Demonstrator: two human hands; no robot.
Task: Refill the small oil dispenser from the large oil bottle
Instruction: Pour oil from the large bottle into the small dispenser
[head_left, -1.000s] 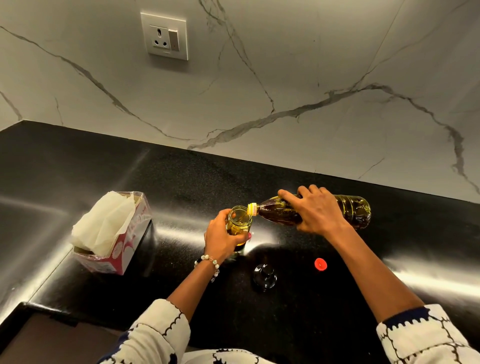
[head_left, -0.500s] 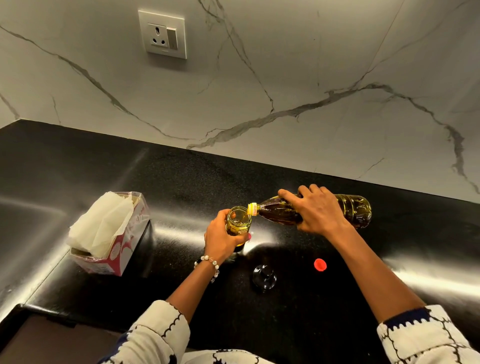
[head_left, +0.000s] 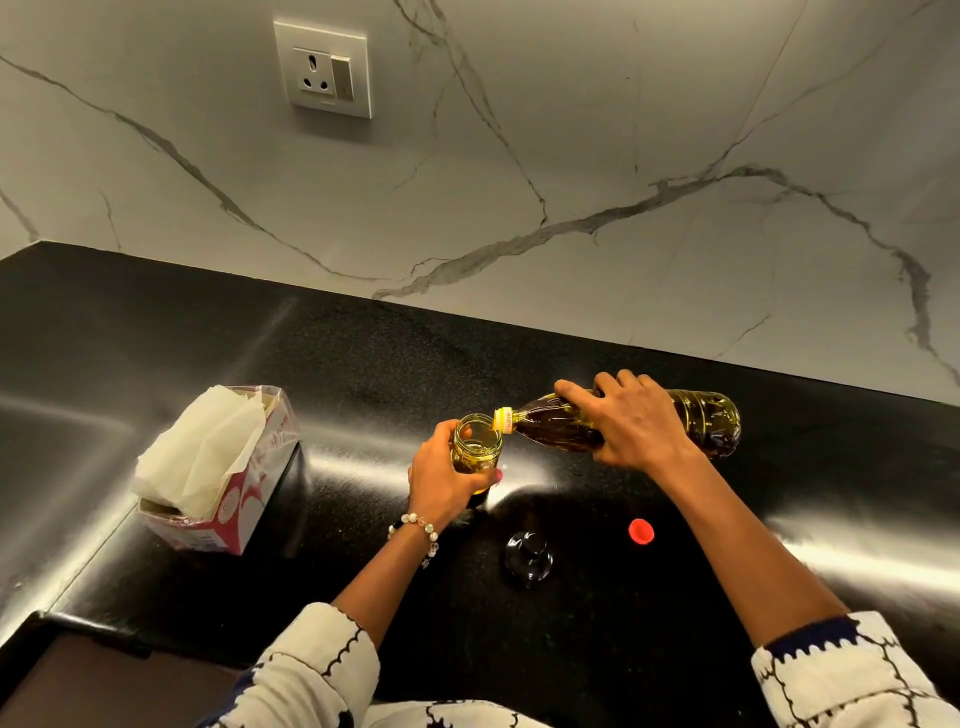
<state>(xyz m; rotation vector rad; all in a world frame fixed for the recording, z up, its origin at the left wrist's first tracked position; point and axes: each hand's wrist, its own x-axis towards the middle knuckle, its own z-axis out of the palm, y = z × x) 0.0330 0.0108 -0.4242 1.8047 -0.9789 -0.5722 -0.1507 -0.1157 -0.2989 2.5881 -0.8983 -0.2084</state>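
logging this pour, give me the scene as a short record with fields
left hand: grips jar, upright on counter
right hand: grips bottle, tipped near level
bottle mouth: at the jar's rim
jar: partly filled with oil
red cap: on the counter, right of the clear lid
tissue box: left of the jar

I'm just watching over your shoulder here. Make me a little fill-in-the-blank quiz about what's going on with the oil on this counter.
1. The large oil bottle is held almost level by the ____ hand.
2. The left hand grips the small glass ____ under the bottle's mouth.
3. The loose bottle cap lying on the black counter is ____ in colour.
4. The box at the left holds white ____.

Missing words: right; dispenser; red; tissues
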